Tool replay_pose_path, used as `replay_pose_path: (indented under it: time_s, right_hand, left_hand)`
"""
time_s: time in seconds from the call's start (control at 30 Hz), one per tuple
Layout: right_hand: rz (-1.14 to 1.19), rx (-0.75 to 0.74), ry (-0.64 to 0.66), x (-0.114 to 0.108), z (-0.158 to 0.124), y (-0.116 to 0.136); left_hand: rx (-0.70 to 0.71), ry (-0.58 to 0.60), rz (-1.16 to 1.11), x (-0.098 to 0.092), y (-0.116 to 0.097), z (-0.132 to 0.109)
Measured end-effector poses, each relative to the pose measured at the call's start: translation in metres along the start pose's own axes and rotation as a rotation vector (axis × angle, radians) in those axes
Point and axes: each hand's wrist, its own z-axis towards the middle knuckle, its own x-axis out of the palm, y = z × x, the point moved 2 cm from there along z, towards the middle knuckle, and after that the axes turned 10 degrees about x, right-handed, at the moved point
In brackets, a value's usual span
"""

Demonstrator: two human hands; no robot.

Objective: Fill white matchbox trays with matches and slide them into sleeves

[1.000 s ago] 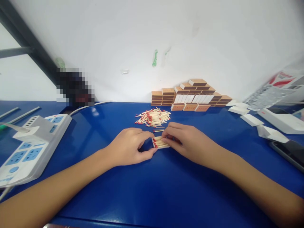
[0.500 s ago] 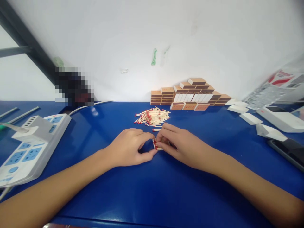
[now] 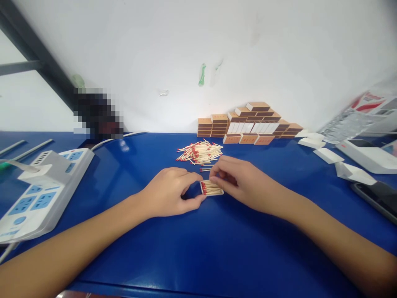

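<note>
On the blue table sits a small matchbox tray, filled with red-tipped matches lying side by side. My left hand grips the tray's left end between thumb and forefinger. Over the tray's upper right edge is my right hand, its thumb and fingertips brought together. Whether a match is between those fingertips, I cannot make out. Beyond the tray lies a loose heap of matches, with a few stray matches nearer to the hands.
Stacked matchboxes stand against the white wall. At right are folded white pieces, a phone, a white device and a plastic bottle. A power strip with a plug lies at left.
My right hand has lifted from inside the tray and moved slightly up and right, uncovering more of the matches. My left hand keeps its hold on the tray.
</note>
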Motion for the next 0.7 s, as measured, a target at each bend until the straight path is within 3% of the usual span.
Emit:
replay_pose_path:
  time_s: [0.13, 0.33, 0.7]
  right_hand:
    - [0.029, 0.014, -0.112, 0.004, 0.015, -0.017]
    - [-0.012, 0.053, -0.053, 0.013, 0.028, -0.020]
    - [-0.001, 0.013, -0.055, -0.001, 0.008, -0.012]
  left_hand:
    - [0.003, -0.008, -0.008, 0.001, 0.000, -0.001]
    - [0.004, -0.013, -0.007, 0.003, 0.000, -0.001]
    - [-0.093, -0.003, 0.014, -0.001, 0.005, -0.001]
